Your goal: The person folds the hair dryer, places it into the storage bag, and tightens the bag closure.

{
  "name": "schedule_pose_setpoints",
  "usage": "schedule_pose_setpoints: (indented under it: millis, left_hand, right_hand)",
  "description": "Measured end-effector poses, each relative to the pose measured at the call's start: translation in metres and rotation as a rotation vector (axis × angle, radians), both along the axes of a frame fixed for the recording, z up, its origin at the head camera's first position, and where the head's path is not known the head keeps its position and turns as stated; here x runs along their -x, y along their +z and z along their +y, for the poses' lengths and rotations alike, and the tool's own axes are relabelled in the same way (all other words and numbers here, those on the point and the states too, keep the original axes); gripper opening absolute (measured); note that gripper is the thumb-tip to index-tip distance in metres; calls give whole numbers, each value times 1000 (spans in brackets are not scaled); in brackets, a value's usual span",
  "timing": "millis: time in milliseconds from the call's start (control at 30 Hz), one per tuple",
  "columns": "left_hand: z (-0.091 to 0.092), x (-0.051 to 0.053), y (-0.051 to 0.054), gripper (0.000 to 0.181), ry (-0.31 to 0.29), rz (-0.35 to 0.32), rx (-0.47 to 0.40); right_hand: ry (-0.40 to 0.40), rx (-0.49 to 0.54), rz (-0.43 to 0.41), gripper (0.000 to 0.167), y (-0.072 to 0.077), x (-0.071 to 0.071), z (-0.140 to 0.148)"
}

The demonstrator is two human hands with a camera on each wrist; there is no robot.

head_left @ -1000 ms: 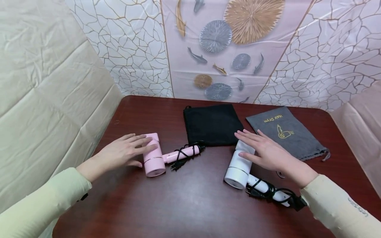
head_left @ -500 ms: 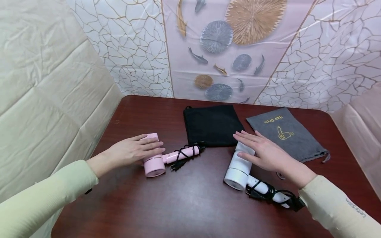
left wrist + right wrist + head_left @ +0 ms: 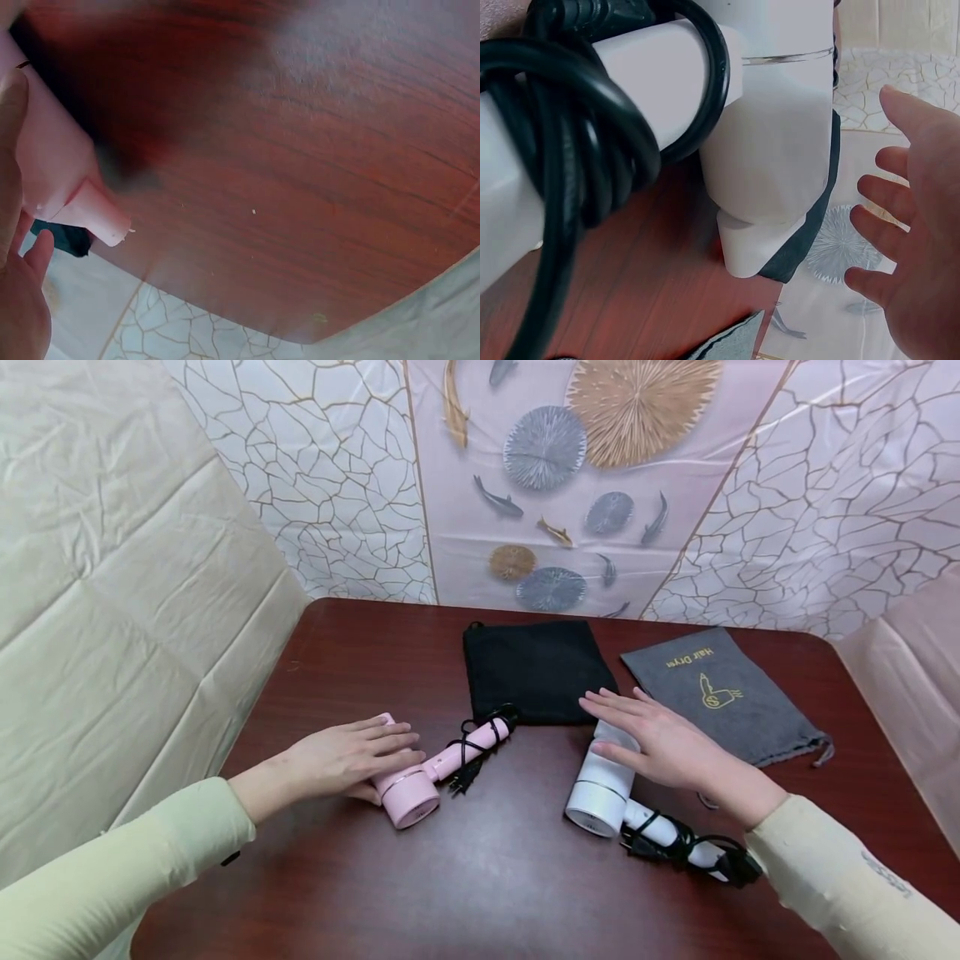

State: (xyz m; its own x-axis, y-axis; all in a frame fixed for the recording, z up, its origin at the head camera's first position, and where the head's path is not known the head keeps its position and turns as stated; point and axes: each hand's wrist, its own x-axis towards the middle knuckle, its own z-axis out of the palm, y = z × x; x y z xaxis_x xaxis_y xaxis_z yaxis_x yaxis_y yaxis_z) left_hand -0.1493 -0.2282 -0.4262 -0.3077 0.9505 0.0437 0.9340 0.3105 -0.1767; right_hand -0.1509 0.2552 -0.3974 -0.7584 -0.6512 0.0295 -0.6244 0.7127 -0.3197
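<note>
My left hand [image 3: 333, 762] grips the barrel of a pink hair dryer [image 3: 411, 797], fingers over the top and thumb on the near side. The dryer's handle, wrapped in a black cord [image 3: 468, 762], points to the back right. In the left wrist view, the pink barrel [image 3: 56, 150] lies between thumb and fingers. My right hand [image 3: 660, 739] hovers over a white hair dryer [image 3: 598, 785], fingers straight. The right wrist view shows that hand [image 3: 926, 217] apart from the white barrel [image 3: 769, 142], with nothing in its grasp.
A black cloth pouch [image 3: 536, 672] lies at the back middle of the brown table [image 3: 450, 885]. Right of it is a grey drawstring pouch [image 3: 731, 706] marked "Hair Dryer". The white dryer's handle is wound with black cord [image 3: 678, 843]. Patterned cloth hangs behind.
My left hand has moved right onto the pink hair dryer and taken hold of it. The dryer has turned and shifted towards me and rightward. My right hand has barely moved.
</note>
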Motion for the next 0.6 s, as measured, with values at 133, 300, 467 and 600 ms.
schedule_pose_setpoints:
  millis: [133, 300, 467, 600]
  left_hand:
    - [3, -2, -4, 80, -26, -4, -22]
    - [5, -4, -10, 79, -50, 17, -66]
    - [6, -9, -14, 76, -67, 53, -79]
    - [8, -14, -14, 76, -64, 64, -82]
  right_hand:
    - [-6, 5, -23, 64, 0, 1, -3]
    - [-22, 16, -55, 64, 0, 2, -4]
    - [-36, 34, -83, 66, 0, 2, -7]
    - [-56, 62, -130, 68, 3, 2, -11]
